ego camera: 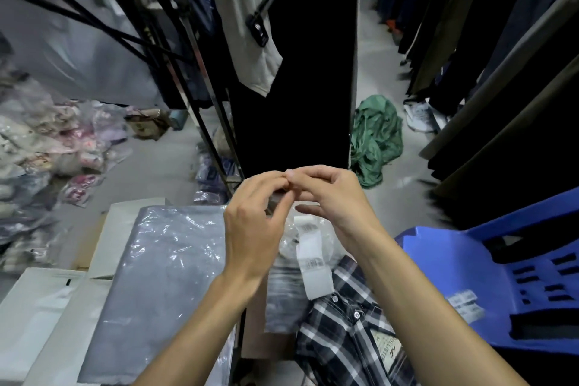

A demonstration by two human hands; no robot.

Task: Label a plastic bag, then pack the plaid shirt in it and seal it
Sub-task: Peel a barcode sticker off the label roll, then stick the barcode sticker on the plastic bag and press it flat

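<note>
My left hand (255,222) and my right hand (329,197) meet fingertip to fingertip at the centre of the view, pinching the top of a white strip of barcode labels (315,263) that hangs down below them. The dark plaid shirt (341,332) lies folded under the strip, collar tag up. A clear plastic bag (163,276) with grey cloth inside rests on a white box to the left. Another crumpled clear bag (286,288) lies between that box and the shirt.
A blue plastic chair (488,276) stands at the right with loose labels on its seat. Dark garments hang on racks ahead and along the right. A green garment (376,138) lies on the floor. Bagged clothes (47,147) are piled at the left.
</note>
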